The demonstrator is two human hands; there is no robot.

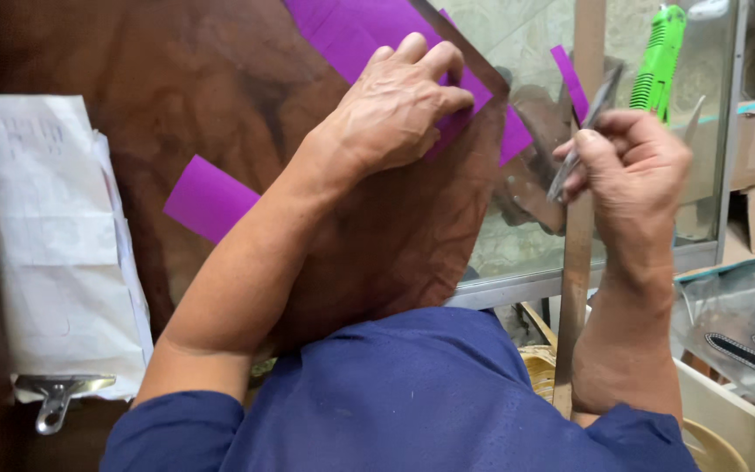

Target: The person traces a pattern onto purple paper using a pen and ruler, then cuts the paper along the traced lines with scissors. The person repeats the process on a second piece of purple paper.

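Left hand point(399, 105) pressed flat-fingered on the purple strip point(369, 35), pinning it against the brown leather sheet point(220, 96) near that sheet's right edge; fingers spread and bearing down, not closed around anything. Right hand point(626, 162) clenched on a slim metal blade point(583, 131), raised just off the sheet's right edge, blade tilted up and to the right, tip pointing down-left toward the pinned strip. Purple strip running diagonally from upper left to lower right, long axis passing beneath the left fingers and out past the leather's edge point(516, 135). Strip therefore directly under the left hand, and to the left of the right hand, near but apart from the blade. Left hand clearly nearer. A second purple piece point(210, 197) lower left on the leather, beside the left forearm, well apart from both hands. White papers under a metal clip point(58, 398) at far left; a green tool point(661, 57) standing behind the right hand; glass case point(526, 236) beyond the leather.
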